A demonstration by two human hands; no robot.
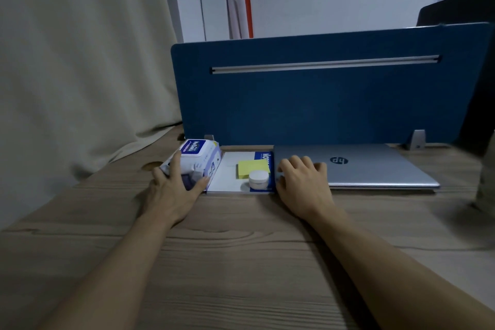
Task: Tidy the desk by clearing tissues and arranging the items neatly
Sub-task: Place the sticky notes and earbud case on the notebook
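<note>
— Where are the wipes?
— Left of centre on the wood-grain table (241,262) — my left hand (171,193) grips the wipes pack (197,157). My right hand (304,182) lies spread on the laptop (375,166), blue divider (321,99) behind, curtain (80,61) upper left.

A single wide-angle view, taken from the person's head, looks forward and down across the wooden table (241,262) toward the blue divider (321,99) at its far edge. Both forearms reach in from the bottom corners, so the camera sits close. The edges bend and blur; the dark shape at far right is perhaps a chair.
</note>
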